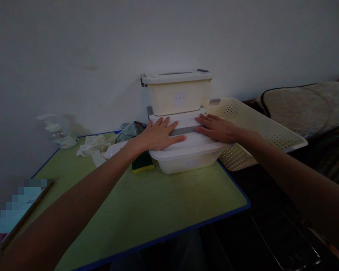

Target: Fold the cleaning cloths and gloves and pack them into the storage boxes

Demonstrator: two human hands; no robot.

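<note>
My left hand (pixel 161 136) lies flat with spread fingers on the left part of a white lid (pixel 186 141). Across from it, my right hand (pixel 216 129) rests palm down on the lid's right part, its fingers stretched out. The lid, with a grey strip along its middle, covers a cream storage box (pixel 190 162) on the table. Behind my hands, a smaller lidded storage box (pixel 179 94) with grey latches stands on the back of the lower one. Beside the lower box, under my left forearm, is a green and yellow sponge (pixel 142 165).
A green table (pixel 164 214) with a blue edge stands against the wall. At its left are a pump bottle (pixel 58 133), a crumpled white cloth (pixel 94 148) and a dark patterned bundle (pixel 131 131). A perforated cream basket (pixel 254 130) stands right of the boxes, near a cushion (pixel 302 107).
</note>
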